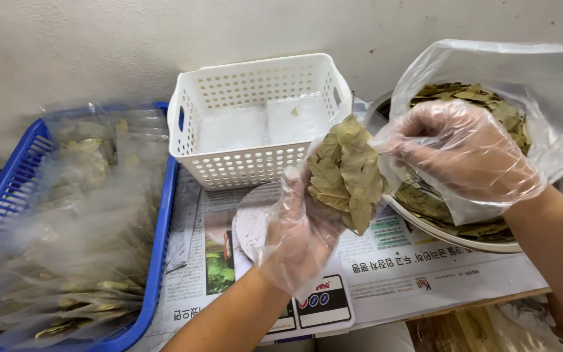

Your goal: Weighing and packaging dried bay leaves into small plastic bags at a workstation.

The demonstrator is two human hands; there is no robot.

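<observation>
Holding a bunch of dried bay leaves [348,171] above the scale [281,261], your left hand [301,228] has its gloved fingers [298,186] clenched around the stems and lower blades, so the bunch stands upright just over the round weighing plate. Your right hand [467,153], also in a loose plastic glove, grasps the rim of a clear plastic bag [555,85] and pulls its mouth open just to the right of the scale, over the metal bowl [451,231] heaped with more leaves.

Brittle leaves are the weak point, I judge: squeeze harder and they may crack and shed bits onto the newspaper [386,267] spread over the bench. The loose glove film could also slide on the leaves, letting the outer ones fan out and drop. The bag mouth is held at one side only, so it may sag shut, and a leaf tip could catch on its edge.

Behind the scale stands a white perforated basket [255,163] with flat clear packets inside. Left of the scale a blue crate [161,261] is packed with filled bags of leaves. The basket wall stands close behind your left hand, and the bowl rim sits right beside the scale, leaving little room between them.
</observation>
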